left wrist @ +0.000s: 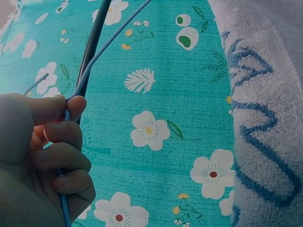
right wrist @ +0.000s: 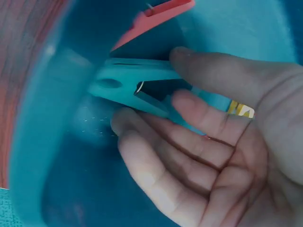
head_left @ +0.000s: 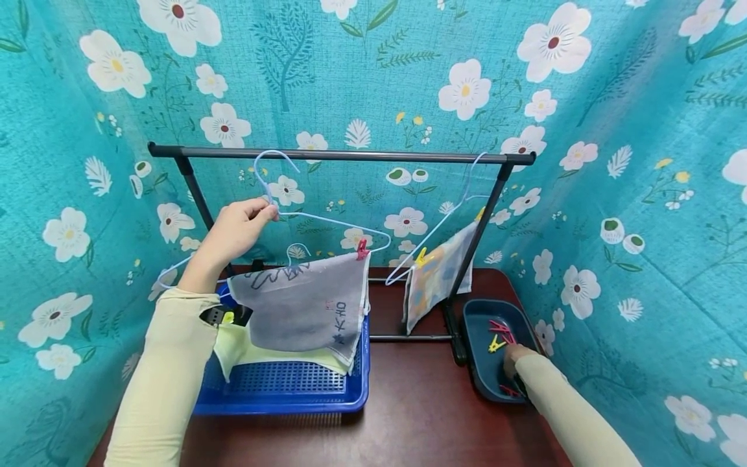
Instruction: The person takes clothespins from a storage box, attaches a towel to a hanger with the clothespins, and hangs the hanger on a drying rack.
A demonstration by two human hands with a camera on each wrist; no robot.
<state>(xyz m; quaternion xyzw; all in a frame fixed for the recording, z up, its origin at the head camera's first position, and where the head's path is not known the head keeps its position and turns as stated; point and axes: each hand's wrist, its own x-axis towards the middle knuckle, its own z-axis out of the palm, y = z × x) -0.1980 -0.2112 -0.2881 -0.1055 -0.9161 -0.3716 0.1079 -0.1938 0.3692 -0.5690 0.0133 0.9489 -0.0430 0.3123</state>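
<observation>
Hanger (head_left: 327, 218) pinched by the left hand (head_left: 236, 227), likely to steady the towel (head_left: 306, 305) clipped below that hand; the right hand (right wrist: 215, 151) seemingly pinches a teal clothespin (right wrist: 124, 75).

The grey towel (head_left: 306, 305) looks rough — the teal clothespin (right wrist: 124, 75) plastic, the table (head_left: 408, 402) glossy.

A curtained laundry-drying nook, homelike in look (whether in an actual home, I can't tell). The black drying rack (head_left: 344, 155) stands on a reddish-brown tabletop (head_left: 420, 415); flowered turquoise cloth (head_left: 373, 97) hangs behind it, a towel (head_left: 440, 275) hangs from it, and a bin (head_left: 481, 340) of clothes pegs (head_left: 497, 344) sits beside its right foot.
</observation>
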